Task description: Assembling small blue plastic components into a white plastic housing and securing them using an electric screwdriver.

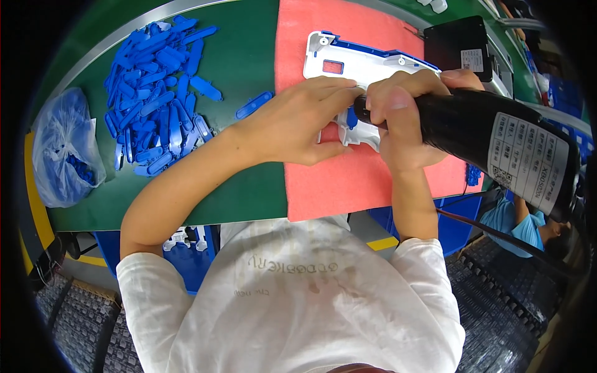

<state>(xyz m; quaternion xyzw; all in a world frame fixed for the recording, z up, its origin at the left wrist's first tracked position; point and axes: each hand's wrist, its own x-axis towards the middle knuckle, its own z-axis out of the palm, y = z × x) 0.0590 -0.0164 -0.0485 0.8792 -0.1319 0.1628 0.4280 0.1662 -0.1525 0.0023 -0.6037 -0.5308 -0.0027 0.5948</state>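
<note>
From my remote post, left to right. Far left on the green desk (245,37): a clear plastic bag (62,146) with small blue pieces inside. Next, a heap of elongated blue parts (149,78); one loose blue piece (254,105) lies right of it. My left hand (305,118) is over the white casing (373,69), which sits on the pink mat (329,193), blue strip along its far edge. Left grip: thumb spread from fingers; whether it pinches anything, I cannot tell. My right hand (405,130) has its grip wrapped round a black handheld tool (472,121), nose pointing left, close by my left fingers. Far right: a black box (454,50).
</note>
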